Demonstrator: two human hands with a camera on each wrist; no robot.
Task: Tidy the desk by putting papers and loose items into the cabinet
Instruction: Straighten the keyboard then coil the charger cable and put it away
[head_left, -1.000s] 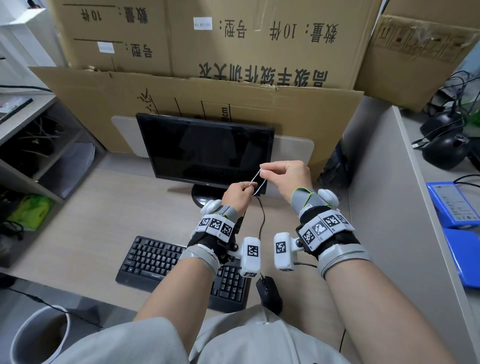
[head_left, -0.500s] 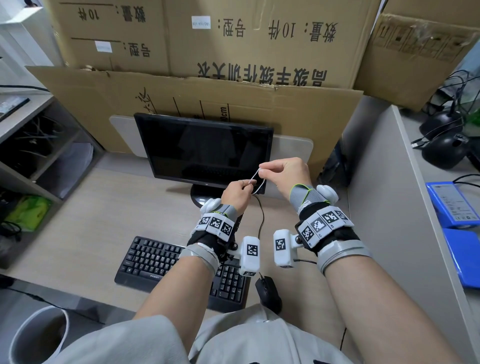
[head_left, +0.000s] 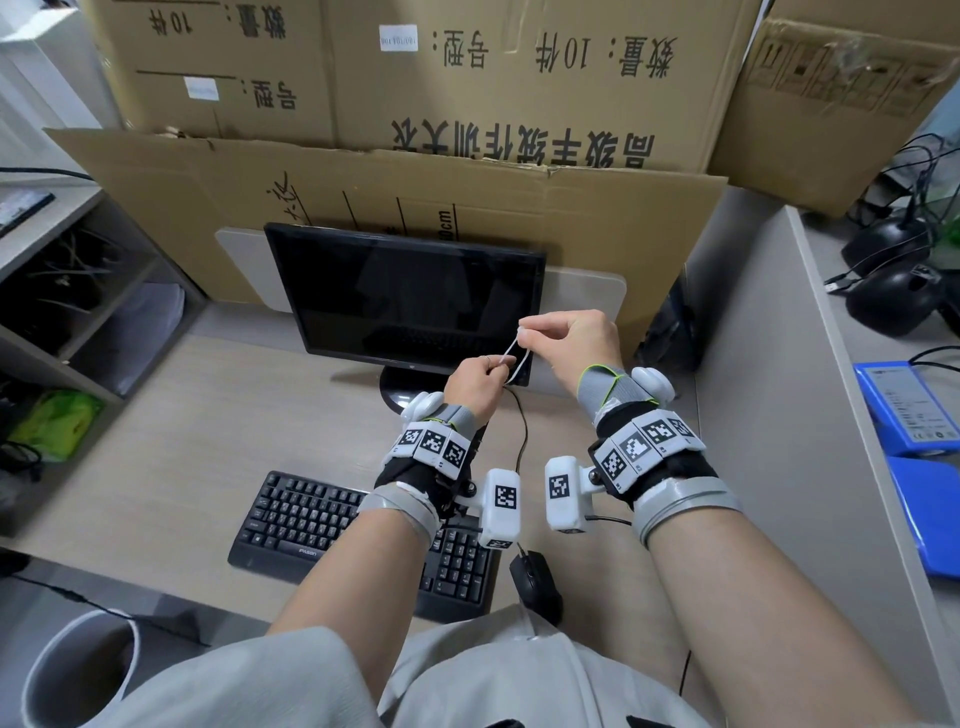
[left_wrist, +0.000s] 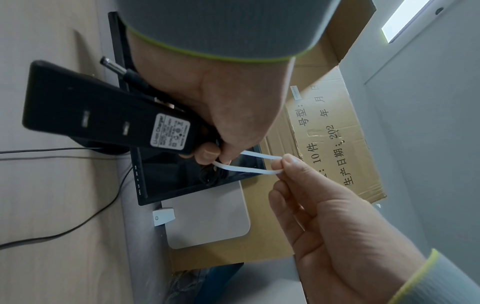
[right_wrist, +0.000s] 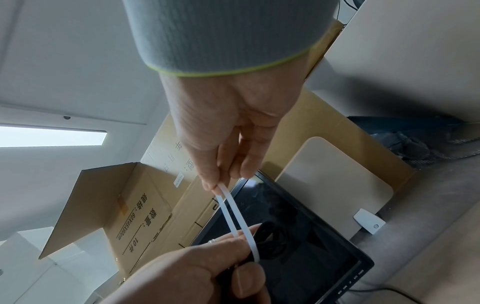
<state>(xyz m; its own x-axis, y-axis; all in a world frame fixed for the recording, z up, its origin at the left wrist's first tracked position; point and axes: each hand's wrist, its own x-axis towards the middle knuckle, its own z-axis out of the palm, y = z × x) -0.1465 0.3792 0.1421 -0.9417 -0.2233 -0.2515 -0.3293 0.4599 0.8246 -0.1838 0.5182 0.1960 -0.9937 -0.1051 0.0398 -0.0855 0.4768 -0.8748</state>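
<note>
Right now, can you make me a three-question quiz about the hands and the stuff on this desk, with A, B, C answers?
1. Where is the keyboard?
A. on the desk in front of the screen
B. on top of the cardboard boxes
C. in the bin

2. What colour is the band stretched between the hands?
A. red
B. white
C. green

3. What is the left hand doing?
A. lying flat on the desk
B. typing
C. holding a black charger

Answers:
1 A, the keyboard lies on the desk nearer than the screen.
2 B, the loop shows white in both wrist views.
3 C, the left hand's fingers wrap the charger while the right hand pinches the band's other end.
</note>
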